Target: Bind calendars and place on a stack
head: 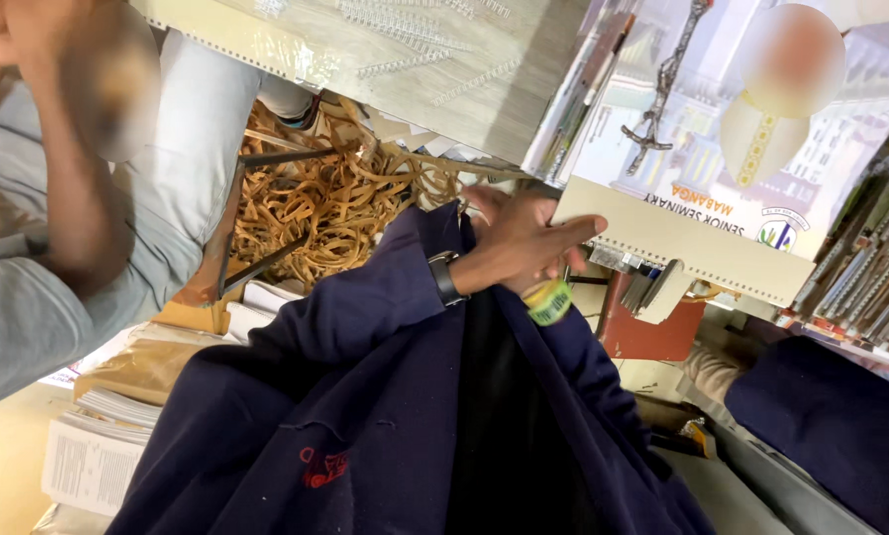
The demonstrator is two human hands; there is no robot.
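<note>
Head view. One hand [523, 243] of the wearer shows, reaching from a dark blue sleeve [365, 307] with a black watch [446, 278] at the wrist; which side it belongs to is not certain, and it reads as the left. The other hand is out of sight.

The fingers lie stretched and close together, tips resting flat against the lower edge of a punched calendar sheet [682, 248]. Whether they pinch the sheet or only press on it cannot be told. A yellow-green roll of tape [549, 301] sits just under the palm, apparently tucked beneath it.

Risk, as judged: the sheet overhangs the table [464, 89] edge and is steadied only by fingertips, so a slip of the hand could let it slide or crease. The roll, loosely lodged, could drop to the cluttered floor.

Left of the hand, a heap of brown paper offcuts [335, 198] lies below the table. Wire binding combs [395, 40] rest on the table top. Another person in grey clothing [58, 267] sits beyond the heap.
</note>
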